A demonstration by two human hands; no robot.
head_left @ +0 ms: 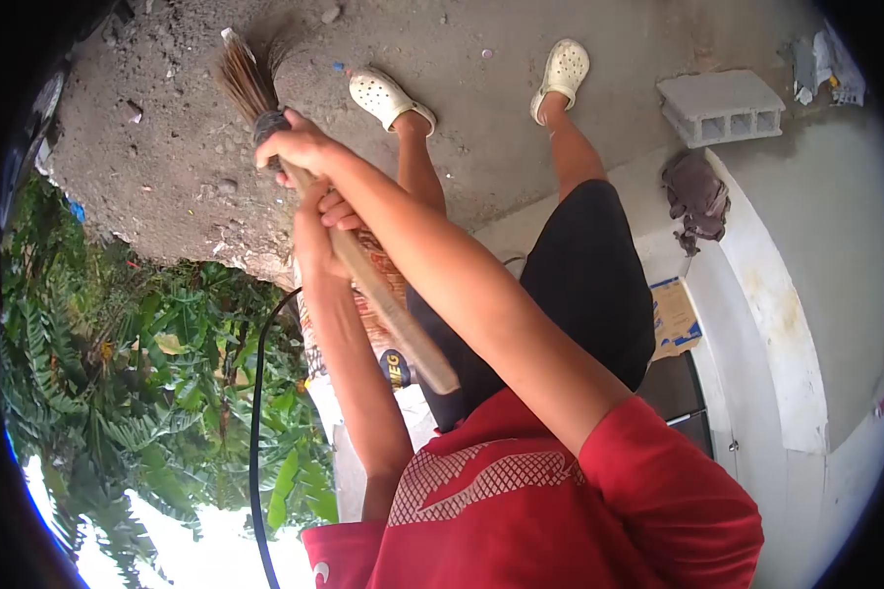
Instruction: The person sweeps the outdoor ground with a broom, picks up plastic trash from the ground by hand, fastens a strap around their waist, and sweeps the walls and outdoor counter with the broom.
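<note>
A broom with brown bristles (246, 80) and a wooden handle (398, 309) slants across the front of the red shirt. My right hand (300, 147) is closed around its upper part, by the dark binding at the base of the bristles. Just below, my left hand (332, 214) wraps the wooden handle, its fingers partly hidden behind the wrist and stick. The bristles point to the upper left, over rough grey ground (167, 147). The handle's free end lies in front of the dark shorts.
Two cream clogs (388, 96) are on my feet. A concrete hollow block (722, 106) lies at upper right, near a dark crumpled cloth (695, 196) on a white ledge (776, 314). Green plants (157, 373) and a black cable (256, 412) are at left. A printed sack (373, 294) is behind the handle.
</note>
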